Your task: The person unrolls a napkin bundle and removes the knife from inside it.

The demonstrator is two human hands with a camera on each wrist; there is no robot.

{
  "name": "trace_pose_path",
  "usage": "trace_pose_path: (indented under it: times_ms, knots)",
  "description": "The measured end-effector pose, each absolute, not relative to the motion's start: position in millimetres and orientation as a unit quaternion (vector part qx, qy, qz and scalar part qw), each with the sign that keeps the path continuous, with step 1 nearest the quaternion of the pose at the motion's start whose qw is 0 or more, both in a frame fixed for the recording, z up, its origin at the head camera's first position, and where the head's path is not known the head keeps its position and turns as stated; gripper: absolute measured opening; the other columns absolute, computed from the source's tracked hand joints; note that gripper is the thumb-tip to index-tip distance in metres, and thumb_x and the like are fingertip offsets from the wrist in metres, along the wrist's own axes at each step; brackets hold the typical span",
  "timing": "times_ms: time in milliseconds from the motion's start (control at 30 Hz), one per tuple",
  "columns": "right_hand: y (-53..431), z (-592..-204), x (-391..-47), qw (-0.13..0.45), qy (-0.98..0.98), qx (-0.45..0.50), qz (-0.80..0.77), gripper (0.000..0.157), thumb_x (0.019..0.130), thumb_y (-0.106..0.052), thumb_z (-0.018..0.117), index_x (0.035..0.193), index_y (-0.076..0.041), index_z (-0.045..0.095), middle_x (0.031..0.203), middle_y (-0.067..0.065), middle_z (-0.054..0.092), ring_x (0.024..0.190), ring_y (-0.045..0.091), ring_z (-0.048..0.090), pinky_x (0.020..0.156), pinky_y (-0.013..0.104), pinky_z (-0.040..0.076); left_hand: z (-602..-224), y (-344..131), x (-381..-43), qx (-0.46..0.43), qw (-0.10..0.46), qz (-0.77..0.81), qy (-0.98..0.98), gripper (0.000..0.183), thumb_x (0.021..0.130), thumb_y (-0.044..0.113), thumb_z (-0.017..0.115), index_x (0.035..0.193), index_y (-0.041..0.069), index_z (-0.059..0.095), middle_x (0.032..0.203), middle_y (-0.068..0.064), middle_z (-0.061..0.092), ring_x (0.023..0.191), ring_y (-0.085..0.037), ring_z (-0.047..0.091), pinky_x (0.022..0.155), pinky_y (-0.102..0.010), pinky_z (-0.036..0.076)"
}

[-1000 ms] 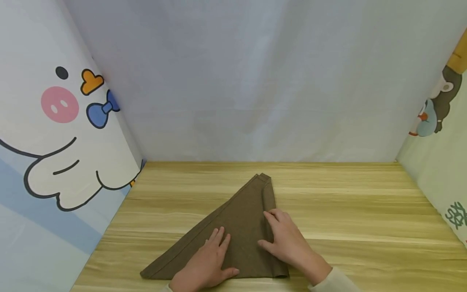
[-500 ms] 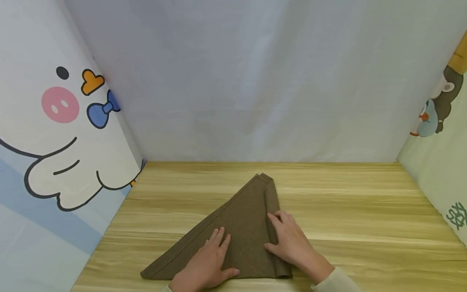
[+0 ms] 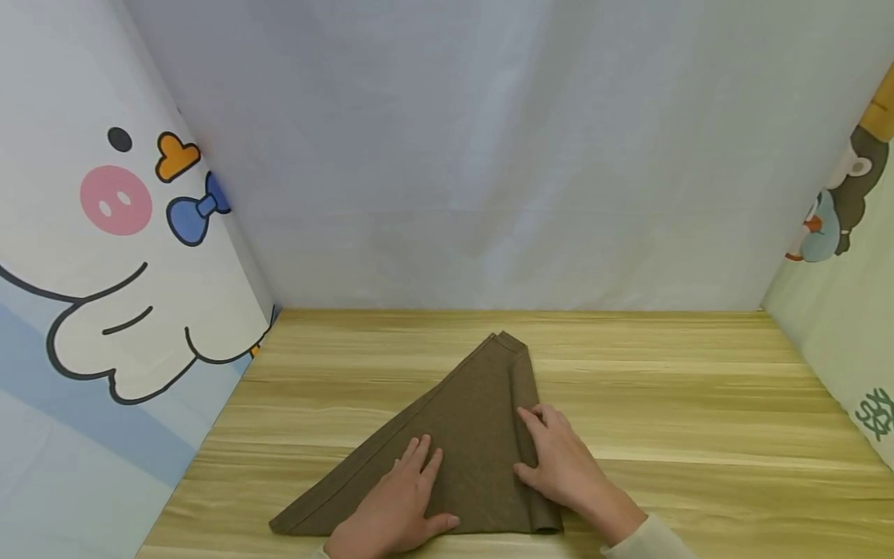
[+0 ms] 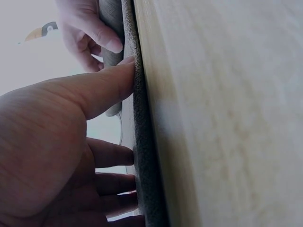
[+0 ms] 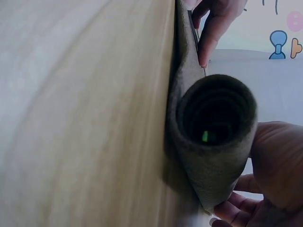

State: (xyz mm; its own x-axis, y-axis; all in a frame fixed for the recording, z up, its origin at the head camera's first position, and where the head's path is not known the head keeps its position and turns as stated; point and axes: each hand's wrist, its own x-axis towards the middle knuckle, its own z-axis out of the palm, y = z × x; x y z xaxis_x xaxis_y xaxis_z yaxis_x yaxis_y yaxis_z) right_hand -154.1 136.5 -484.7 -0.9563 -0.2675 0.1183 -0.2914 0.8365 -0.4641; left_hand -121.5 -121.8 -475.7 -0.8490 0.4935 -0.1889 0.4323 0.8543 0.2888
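Note:
A brown cloth (image 3: 475,411) lies on the table as a triangle, with stitching along its slanted left side. Its right side is turned over into a narrow roll (image 3: 524,380); the right wrist view looks into the hollow end of that roll (image 5: 208,163). My left hand (image 3: 391,501) rests on the cloth's lower middle, fingers extended and thumb out to the side. With curled fingers and thumb, my right hand (image 3: 569,470) holds the roll from its right. Part of the roll is hidden beneath that hand.
The wood-grain table (image 3: 698,411) reaches back to a pale curtain (image 3: 447,194). Printed panels stand on both sides, a white cartoon bird (image 3: 195,295) on the left one and small cartoon figures (image 3: 848,194) on the right one.
My right hand has shifted slightly rightward with the roll, and more flat cloth shows to the roll's left. My left hand has stayed in place.

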Motion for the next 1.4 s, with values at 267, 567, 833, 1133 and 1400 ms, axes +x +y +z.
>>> trace_pose_path:
  times_ms: [267,567,833,1133,1400]
  knots:
    - [141,-483,-155,0.007,-0.956,0.113,0.27,0.071,0.074,-0.017,0.079,0.135,0.005,0.05,0.119,0.014,0.048,0.1,0.024,0.054,0.083,0.04,0.048,-476,-122,-122,0.24,0.134,0.122,0.954,0.09,0.086,0.057,0.064,0.148,-0.001,0.034,0.155,-0.024,0.019,0.142,-0.038,0.019,0.105,-0.051,0.034]
    - [148,-483,-153,-0.004,-0.953,0.102,0.286,0.069,0.075,-0.014,0.074,0.138,0.001,0.049,0.117,0.011,0.047,0.092,0.019,0.054,0.078,0.037,0.048,-478,-123,-123,0.245,0.133,0.117,0.953,0.09,0.086,0.057,0.063,0.148,-0.001,0.034,0.155,-0.024,0.019,0.142,-0.038,0.019,0.106,-0.05,0.033]
    - [152,-485,-152,-0.016,-0.948,0.094,0.304,0.07,0.077,-0.012,0.072,0.141,-0.001,0.046,0.118,0.009,0.047,0.091,0.018,0.053,0.08,0.037,0.047,-477,-123,-122,0.247,0.135,0.117,0.952,0.089,0.086,0.057,0.063,0.148,-0.001,0.034,0.155,-0.024,0.019,0.142,-0.039,0.019,0.105,-0.051,0.034]
    - [157,-486,-152,-0.019,-0.947,0.088,0.309,0.07,0.077,-0.012,0.07,0.142,-0.002,0.045,0.12,0.011,0.047,0.092,0.019,0.054,0.079,0.038,0.047,-478,-123,-123,0.245,0.134,0.122,0.952,0.089,0.086,0.057,0.063,0.148,0.0,0.034,0.155,-0.023,0.02,0.142,-0.038,0.019,0.106,-0.051,0.033]
    - [159,-485,-151,-0.017,-0.945,0.085,0.314,0.069,0.078,-0.011,0.07,0.141,-0.001,0.045,0.121,0.013,0.047,0.1,0.023,0.055,0.084,0.042,0.047,-478,-124,-124,0.243,0.141,0.121,0.952,0.089,0.086,0.057,0.063,0.148,0.0,0.034,0.156,-0.023,0.019,0.143,-0.038,0.019,0.106,-0.051,0.033]
